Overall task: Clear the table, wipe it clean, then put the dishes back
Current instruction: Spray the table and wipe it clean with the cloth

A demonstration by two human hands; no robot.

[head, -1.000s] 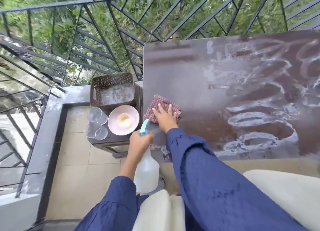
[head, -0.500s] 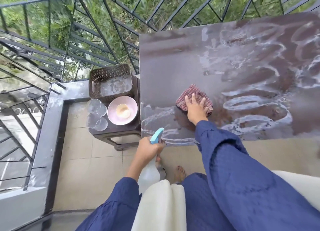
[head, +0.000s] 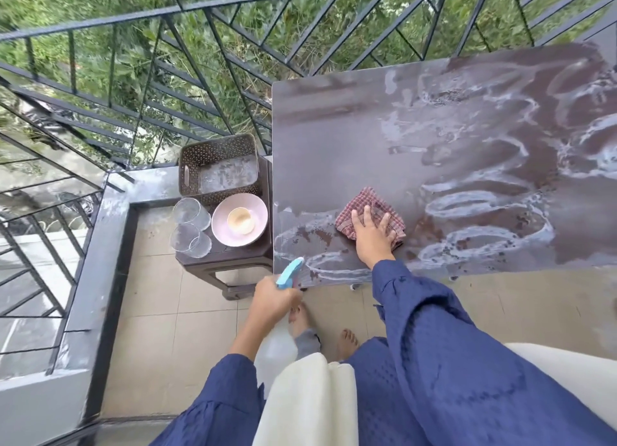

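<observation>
On the counter [head: 334,138], near its front left corner, lies the cloth [head: 370,200], under the right hand [head: 370,236]. Left of the counter stands a stool [head: 227,265], with a basket [head: 217,148] at its back, a plate [head: 258,208] bearing a cup [head: 239,220] in front of the basket, and glasses [head: 191,211] left of the plate. The spray bottle [head: 278,343] is in the left hand [head: 272,298], before the counter's front edge.

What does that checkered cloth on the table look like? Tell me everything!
The cloth is a red-and-white checked fabric rag, bunched into a rough, rumpled square. It lies flat on the wet, streaky dark table, toward the near left part. The right hand presses down on it with fingers spread and straight, covering its middle, so mostly its edges show. Nothing else touches it.
</observation>
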